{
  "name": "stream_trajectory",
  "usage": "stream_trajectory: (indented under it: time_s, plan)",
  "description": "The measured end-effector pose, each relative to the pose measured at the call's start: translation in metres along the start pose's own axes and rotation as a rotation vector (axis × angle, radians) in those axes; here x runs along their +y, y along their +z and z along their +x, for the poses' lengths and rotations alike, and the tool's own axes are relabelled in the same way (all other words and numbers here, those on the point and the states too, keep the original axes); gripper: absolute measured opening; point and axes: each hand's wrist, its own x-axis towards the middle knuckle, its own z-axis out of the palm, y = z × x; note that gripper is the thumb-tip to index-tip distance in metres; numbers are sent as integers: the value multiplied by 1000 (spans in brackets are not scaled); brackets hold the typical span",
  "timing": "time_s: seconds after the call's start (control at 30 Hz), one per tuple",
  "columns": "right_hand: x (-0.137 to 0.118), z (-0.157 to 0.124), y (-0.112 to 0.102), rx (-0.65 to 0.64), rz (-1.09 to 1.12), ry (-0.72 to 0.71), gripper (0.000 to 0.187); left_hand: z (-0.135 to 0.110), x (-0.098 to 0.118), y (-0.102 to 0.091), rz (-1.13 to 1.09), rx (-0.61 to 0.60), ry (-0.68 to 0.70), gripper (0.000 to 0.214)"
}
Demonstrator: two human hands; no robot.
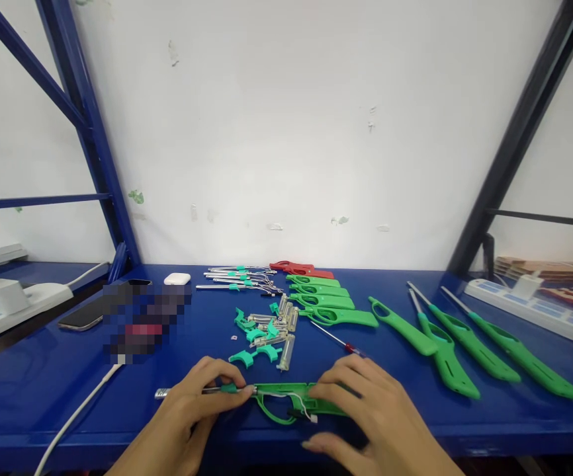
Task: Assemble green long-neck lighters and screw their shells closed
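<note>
A green plastic lighter shell [286,398] lies on the blue shelf top near the front edge, with a white wire showing inside it. My left hand [194,403] pinches the metal nozzle tube [167,393] where it enters the shell's left end. My right hand [370,410] presses down on the shell's right handle end, fingers curled over it.
Behind the hands lie a pile of small green triggers and metal parts [266,334], metal tubes [234,277], stacked green shells [323,301], a red shell [301,268], a red-handled screwdriver [336,340] and assembled green lighters [465,344]. A phone [83,317], earbud case [177,279], white cable and power strips [529,301] flank them.
</note>
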Motion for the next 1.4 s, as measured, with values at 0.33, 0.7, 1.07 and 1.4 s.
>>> stream_trajectory:
  time_s: [0.33, 0.7, 1.07, 1.4]
  plan:
    - [1, 7, 17, -24, 187, 84, 13, -7, -8, 5, -24, -7, 18, 49]
    - [1, 4, 16, -35, 245, 118, 14, 21, -22, -8, 114, 97, -77, 27]
    - [1, 1, 19, 14, 240, 105, 16, 42, -27, -8, 92, 25, -196, 20]
    - [2, 1, 21, 13, 221, 108, 16, 29, 8, 4, -82, 70, -15, 17]
